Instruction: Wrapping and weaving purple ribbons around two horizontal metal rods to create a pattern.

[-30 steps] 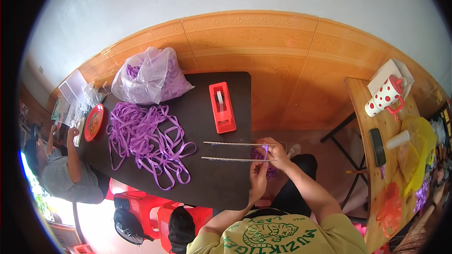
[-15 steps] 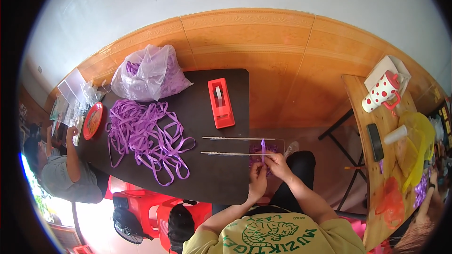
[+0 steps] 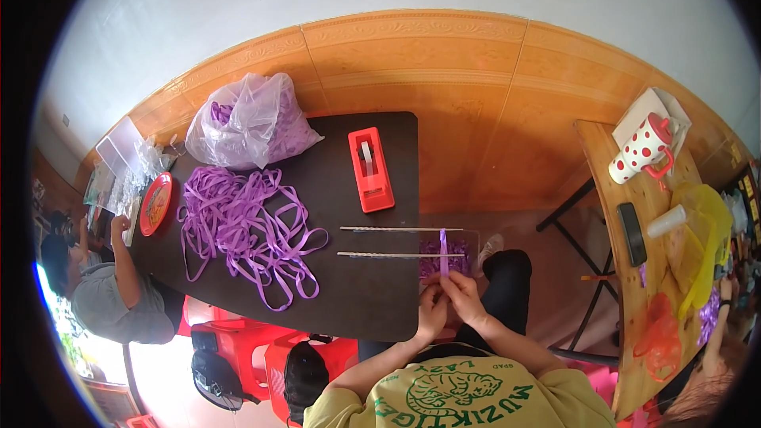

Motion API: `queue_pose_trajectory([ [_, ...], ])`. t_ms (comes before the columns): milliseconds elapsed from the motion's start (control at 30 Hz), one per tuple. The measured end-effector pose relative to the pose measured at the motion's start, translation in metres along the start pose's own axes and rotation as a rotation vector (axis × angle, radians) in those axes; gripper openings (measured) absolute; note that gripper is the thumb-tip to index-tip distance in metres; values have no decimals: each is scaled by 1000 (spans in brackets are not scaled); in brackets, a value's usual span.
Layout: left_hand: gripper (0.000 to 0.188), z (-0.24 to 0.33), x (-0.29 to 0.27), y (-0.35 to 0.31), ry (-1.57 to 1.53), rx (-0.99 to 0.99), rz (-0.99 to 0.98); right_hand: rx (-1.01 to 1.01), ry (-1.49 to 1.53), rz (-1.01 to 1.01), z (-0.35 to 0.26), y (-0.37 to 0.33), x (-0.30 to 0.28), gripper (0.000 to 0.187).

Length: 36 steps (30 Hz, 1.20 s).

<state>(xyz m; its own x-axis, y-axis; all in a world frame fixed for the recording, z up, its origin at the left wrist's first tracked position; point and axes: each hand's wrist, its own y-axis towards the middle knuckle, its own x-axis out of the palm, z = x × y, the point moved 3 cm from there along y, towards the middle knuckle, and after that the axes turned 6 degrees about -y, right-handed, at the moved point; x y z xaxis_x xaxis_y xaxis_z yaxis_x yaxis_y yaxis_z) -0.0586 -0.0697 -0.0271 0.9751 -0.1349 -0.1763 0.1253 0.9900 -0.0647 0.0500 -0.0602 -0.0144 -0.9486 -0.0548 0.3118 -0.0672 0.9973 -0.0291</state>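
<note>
Two thin metal rods (image 3: 380,254) lie parallel on the dark table and jut past its right edge. A purple ribbon (image 3: 444,264) runs from the far rod across the near one toward me. My right hand (image 3: 466,299) pinches the ribbon just below the near rod. Beside it, my left hand (image 3: 432,311) is closed at the ribbon's lower part, fingertips touching the right ones. Exactly how the ribbon wraps the rods is too small to tell. Under the rods, a clear bin (image 3: 473,246) with purple pieces shows partly behind my hands.
On the dark table (image 3: 349,301) lie a tangled heap of purple ribbon (image 3: 238,222), a plastic bag (image 3: 258,123) and a red tape dispenser (image 3: 371,170). A wooden table (image 3: 602,182) with a dotted tumbler (image 3: 640,150) stands right. Other people sit far left and lower right.
My right hand has drawn back toward me from near the rods, and the ribbon now stretches straight below the near rod. Both hands are closer together.
</note>
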Motion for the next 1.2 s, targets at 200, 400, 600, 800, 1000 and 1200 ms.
queue_pose_trajectory([
  [200,38,44,-11,-14,154,281,0,36,-126,38,16,-7,-11,21],
  [400,43,34,4,9,-139,148,93,70,-212,70,7,-28,-20,18],
  [600,35,34,29,58,-758,-11,97,335,8,-275,54,-55,-27,29],
  [800,26,27,27,65,-886,-158,-32,657,150,-202,100,-77,-36,31],
  [1000,27,29,27,64,-853,-136,-41,799,259,-94,139,-79,-56,24],
  [1200,26,9,32,46,-776,-224,-53,798,14,-142,135,-77,-50,22],
])
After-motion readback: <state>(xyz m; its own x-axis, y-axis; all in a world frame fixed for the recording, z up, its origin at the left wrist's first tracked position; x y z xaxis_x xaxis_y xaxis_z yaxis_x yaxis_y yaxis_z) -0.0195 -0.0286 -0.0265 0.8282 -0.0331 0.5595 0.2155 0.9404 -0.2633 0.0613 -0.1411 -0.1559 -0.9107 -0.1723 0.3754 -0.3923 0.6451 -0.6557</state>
